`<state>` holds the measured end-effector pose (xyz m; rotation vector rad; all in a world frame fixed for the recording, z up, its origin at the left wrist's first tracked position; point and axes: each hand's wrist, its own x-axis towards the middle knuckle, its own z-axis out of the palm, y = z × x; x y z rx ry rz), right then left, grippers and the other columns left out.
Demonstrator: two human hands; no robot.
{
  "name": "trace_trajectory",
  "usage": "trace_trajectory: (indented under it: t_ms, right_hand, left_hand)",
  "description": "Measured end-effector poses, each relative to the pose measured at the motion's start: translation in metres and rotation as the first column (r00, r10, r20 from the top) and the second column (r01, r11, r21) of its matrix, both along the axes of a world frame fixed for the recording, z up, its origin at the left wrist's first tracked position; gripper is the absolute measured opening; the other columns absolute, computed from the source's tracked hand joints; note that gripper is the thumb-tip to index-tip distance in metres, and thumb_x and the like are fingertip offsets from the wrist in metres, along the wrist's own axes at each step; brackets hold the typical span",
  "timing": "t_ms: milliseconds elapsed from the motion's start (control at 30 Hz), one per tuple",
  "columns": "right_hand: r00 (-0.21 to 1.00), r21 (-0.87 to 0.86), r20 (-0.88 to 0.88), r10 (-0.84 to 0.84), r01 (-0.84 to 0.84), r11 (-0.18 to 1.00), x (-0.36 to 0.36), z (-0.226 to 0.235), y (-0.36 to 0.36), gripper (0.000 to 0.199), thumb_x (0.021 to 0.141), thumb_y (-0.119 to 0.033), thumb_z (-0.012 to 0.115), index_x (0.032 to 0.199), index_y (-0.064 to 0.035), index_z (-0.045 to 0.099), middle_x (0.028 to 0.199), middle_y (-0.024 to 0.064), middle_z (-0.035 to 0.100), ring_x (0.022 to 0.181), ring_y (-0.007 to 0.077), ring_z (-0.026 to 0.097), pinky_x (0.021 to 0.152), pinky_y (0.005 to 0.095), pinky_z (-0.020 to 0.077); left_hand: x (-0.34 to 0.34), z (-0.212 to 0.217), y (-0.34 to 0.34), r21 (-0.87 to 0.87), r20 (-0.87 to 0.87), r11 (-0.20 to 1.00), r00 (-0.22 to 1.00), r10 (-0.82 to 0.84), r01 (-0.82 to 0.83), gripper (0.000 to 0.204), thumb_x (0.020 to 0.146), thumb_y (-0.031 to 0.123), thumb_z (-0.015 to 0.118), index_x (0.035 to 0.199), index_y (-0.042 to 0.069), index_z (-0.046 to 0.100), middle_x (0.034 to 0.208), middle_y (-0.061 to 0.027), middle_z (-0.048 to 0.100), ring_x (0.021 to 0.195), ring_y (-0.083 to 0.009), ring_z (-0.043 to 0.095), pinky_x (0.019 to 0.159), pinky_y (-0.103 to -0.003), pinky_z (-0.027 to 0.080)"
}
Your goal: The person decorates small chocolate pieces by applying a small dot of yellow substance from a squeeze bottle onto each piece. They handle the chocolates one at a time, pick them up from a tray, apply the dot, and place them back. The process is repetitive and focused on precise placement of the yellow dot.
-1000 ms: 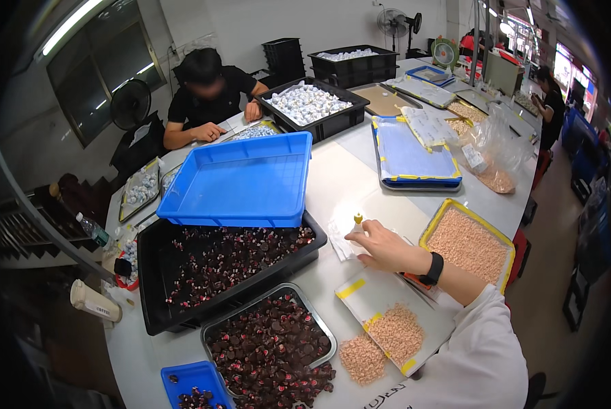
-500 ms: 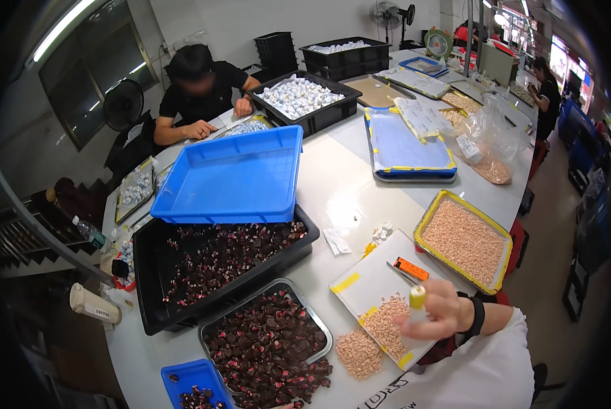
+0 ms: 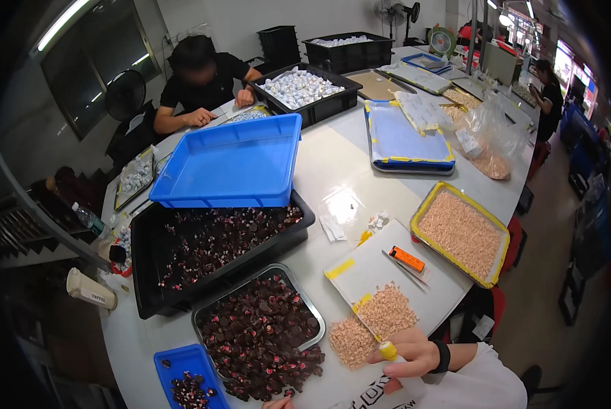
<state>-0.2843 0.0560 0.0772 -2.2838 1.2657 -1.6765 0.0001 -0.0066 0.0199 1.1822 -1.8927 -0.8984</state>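
Observation:
My right hand (image 3: 418, 356), with a black wristband, is closed around a small bottle with a yellow cap (image 3: 388, 350). It is beside two heaps of small pale-pink pieces (image 3: 387, 310), one on a white board (image 3: 360, 273) and one on the table. At the lower edge only the fingertips of my left hand (image 3: 277, 404) show, pinching a small dark brown piece (image 3: 289, 393). Just beyond them, a metal tray (image 3: 317, 320) is heaped with similar dark pieces with pink spots (image 3: 258, 327), some spilling over its near side.
An orange-handled tool (image 3: 408, 259) and tweezers (image 3: 402, 270) lie on the board. A yellow-edged tray (image 3: 414, 221) holds more pale pieces. A blue tray (image 3: 217, 167) rests on a black bin (image 3: 145, 273). A small blue tray (image 3: 166, 388) stands near left. Across the table a person (image 3: 203, 82) works.
My right hand has moved down and left with the bottle, off the board's heap, toward my left hand. My left fingertips with the dark piece show slightly more. The view has shifted a little.

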Motion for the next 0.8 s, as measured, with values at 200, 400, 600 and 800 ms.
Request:
trace_trajectory:
  t_ms: [200, 400, 600, 800]
  right_hand:
    - [0.998, -0.044, 0.043, -0.041, 0.043, 0.998, 0.003, -0.013, -0.005, 0.039, 0.075, -0.025, 0.072, 0.103, -0.0083, 0.050, 0.094, 0.0125, 0.063, 0.061, 0.0234, 0.062, 0.051, 0.0297, 0.0504]
    - [0.999, -0.036, 0.046, -0.030, 0.031, 0.999, 0.002, -0.014, -0.002, 0.037, 0.076, -0.025, 0.071, 0.103, -0.0086, 0.051, 0.092, 0.0110, 0.063, 0.064, 0.0238, 0.063, 0.051, 0.0303, 0.0511]
    - [0.998, -0.034, 0.063, 0.019, -0.017, 0.999, 0.005, -0.010, 0.004, 0.038, 0.077, -0.024, 0.070, 0.106, -0.0081, 0.051, 0.091, 0.0136, 0.063, 0.067, 0.0250, 0.064, 0.053, 0.0310, 0.0520]
    - [0.993, -0.143, 0.106, 0.060, -0.045, 0.989, 0.010, -0.017, 0.010, 0.038, 0.082, -0.030, 0.064, 0.103, -0.0062, 0.043, 0.079, 0.0148, 0.060, 0.056, 0.0224, 0.058, 0.049, 0.0296, 0.0497]
  left_hand:
    - [0.003, 0.005, 0.001, -0.098, 0.039, 0.992, 0.995, 0.089, -0.085, 0.009, 0.079, -0.005, 0.057, 0.087, -0.002, 0.061, 0.081, -0.0121, 0.057, 0.072, -0.0229, 0.054, 0.064, -0.031, 0.045]
    - [0.004, 0.005, 0.003, -0.164, 0.060, 0.973, 0.983, 0.176, -0.164, 0.010, 0.080, -0.004, 0.058, 0.088, -0.002, 0.061, 0.090, -0.0136, 0.055, 0.074, -0.0251, 0.053, 0.063, -0.031, 0.044]
    - [0.014, -0.004, 0.006, -0.334, 0.172, 0.924, 0.951, 0.256, -0.188, 0.017, 0.079, 0.000, 0.061, 0.097, 0.001, 0.060, 0.100, -0.0151, 0.052, 0.092, -0.0296, 0.052, 0.076, -0.035, 0.045]
    - [0.017, -0.027, -0.001, -0.202, 0.201, 0.943, 0.932, 0.303, -0.263, 0.027, 0.071, -0.001, 0.059, 0.098, -0.001, 0.058, 0.101, -0.0158, 0.050, 0.096, -0.0322, 0.048, 0.084, -0.039, 0.040]
